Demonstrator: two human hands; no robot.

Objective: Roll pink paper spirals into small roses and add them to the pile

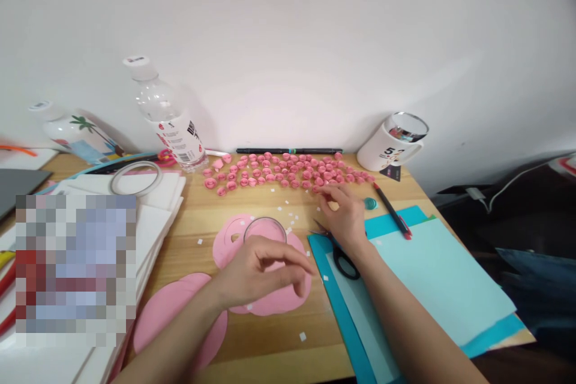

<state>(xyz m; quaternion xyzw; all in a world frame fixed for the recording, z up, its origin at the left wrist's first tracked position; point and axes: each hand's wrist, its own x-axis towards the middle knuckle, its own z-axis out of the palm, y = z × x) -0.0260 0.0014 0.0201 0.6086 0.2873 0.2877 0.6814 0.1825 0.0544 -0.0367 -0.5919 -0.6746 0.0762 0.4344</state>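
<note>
My right hand (pixel 344 216) reaches to the front of many small pink rolled paper flowers (pixel 270 171), its fingertips pinched on one pink rolled paper flower (pixel 317 188). My left hand (pixel 265 270) hovers over pink paper circles (pixel 285 300), fingers curved and apart, with nothing visible in them. A clear tape ring (pixel 265 219) lies on these circles, partly hidden by that hand. Black-handled scissors (pixel 345 263) rest under my right wrist, on blue paper sheets (pixel 432 276). More pink circles (pixel 180 312) are at lower left, partly covered by my left forearm.
A water bottle (pixel 168 117) and a white mug (pixel 391 144) stand near the wall. A black pen (pixel 288 150) lies behind the flowers, another pen (pixel 392 210) at right. White paper stacks (pixel 153 216) fill the left, with a tape roll (pixel 136 178) on top. Small white squares (pixel 303 336) are scattered about.
</note>
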